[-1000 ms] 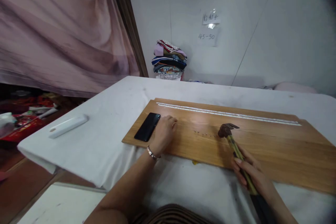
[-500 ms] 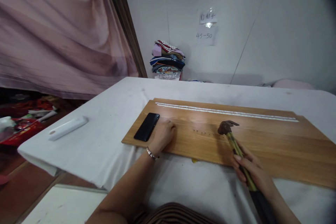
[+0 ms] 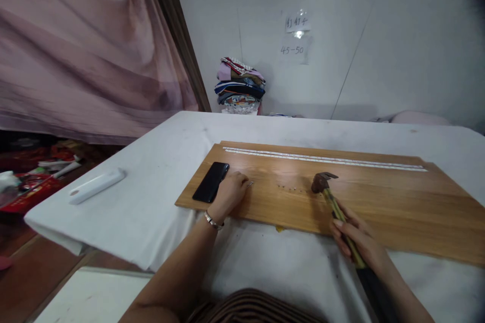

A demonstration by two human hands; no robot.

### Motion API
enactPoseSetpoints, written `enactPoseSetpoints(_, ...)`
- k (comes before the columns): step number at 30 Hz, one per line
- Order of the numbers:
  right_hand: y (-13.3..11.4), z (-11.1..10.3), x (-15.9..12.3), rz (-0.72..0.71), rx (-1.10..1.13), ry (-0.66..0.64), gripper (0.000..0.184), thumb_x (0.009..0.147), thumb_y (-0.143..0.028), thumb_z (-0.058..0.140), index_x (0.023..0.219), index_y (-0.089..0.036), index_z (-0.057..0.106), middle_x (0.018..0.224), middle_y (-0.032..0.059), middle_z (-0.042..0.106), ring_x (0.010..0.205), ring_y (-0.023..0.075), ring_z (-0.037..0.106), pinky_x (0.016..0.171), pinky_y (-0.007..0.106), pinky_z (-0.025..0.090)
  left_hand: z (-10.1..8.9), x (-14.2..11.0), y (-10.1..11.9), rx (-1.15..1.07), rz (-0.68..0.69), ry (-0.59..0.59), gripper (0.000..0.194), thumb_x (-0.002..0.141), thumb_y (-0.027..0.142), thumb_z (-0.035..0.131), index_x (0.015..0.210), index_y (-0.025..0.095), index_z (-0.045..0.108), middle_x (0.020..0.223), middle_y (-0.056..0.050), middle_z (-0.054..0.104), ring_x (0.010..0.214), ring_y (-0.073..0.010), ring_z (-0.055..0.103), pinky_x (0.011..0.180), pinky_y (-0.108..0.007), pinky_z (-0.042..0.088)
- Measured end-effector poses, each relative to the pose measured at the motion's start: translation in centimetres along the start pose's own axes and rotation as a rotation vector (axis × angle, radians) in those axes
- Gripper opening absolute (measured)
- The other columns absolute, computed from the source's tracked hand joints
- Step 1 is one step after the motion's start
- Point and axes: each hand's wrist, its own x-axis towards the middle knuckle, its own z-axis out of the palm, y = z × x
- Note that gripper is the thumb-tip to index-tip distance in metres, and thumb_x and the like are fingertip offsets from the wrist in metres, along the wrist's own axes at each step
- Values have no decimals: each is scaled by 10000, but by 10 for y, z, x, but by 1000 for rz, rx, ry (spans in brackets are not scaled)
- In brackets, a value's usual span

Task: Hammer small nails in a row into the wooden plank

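Note:
My right hand is wrapped round the handle of a claw hammer. The rusty head hovers over or rests on the brown wooden board; which, I cannot tell. Just left of the head runs a short row of small nails in the board. My left hand, with a bracelet on its wrist, lies low over the board beside a black phone. Its fingertips are closed at a small shiny nail, which seems pinched between them.
Two white measuring strips run along the board's far side. A white plastic piece lies left on the white-covered table. Folded clothes are stacked by the wall. A pink curtain hangs at left.
My left hand has shifted slightly left and its fingers have straightened a little, so a shiny nail now shows at the tips. The hammer stays almost in place in my right hand.

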Motion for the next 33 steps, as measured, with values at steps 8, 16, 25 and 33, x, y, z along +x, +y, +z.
enactPoseSetpoints(8, -5, 6, -1, -30, 40, 32, 803, 772, -397, 690, 1468, -197, 345, 573, -79, 535, 291, 62, 390, 265, 165, 321, -2, 9, 7, 112, 24, -89, 258, 895, 202, 462, 920, 154, 714, 1014, -110, 698, 934, -221, 647, 821, -303, 480)
enactPoseSetpoints(16, -8, 10, -1, -78, 94, 22, 743, 779, -358, 656, 1439, -173, 369, 562, -87, 528, 275, 45, 359, 261, 150, 317, -5, 18, 12, 197, 45, -157, 272, 855, 166, 425, 906, 136, 691, 979, -131, 709, 889, -247, 660, 787, -319, 481)
enactPoseSetpoints(25, -9, 9, 1, -43, 108, -18, 798, 786, -331, 656, 1476, -146, 301, 548, -91, 538, 269, 44, 372, 258, 141, 316, -2, 26, 4, 92, 19, -168, 206, 780, 176, 444, 823, 175, 646, 849, -80, 710, 781, -222, 649, 672, -286, 447)
enactPoseSetpoints(33, -5, 7, 3, -66, 122, -13, 812, 784, -331, 662, 1492, -178, 294, 561, -82, 556, 259, 45, 367, 249, 152, 309, -1, 25, 0, 25, 26, -127, 180, 782, 224, 450, 828, 184, 619, 843, -69, 701, 772, -223, 639, 667, -293, 435)
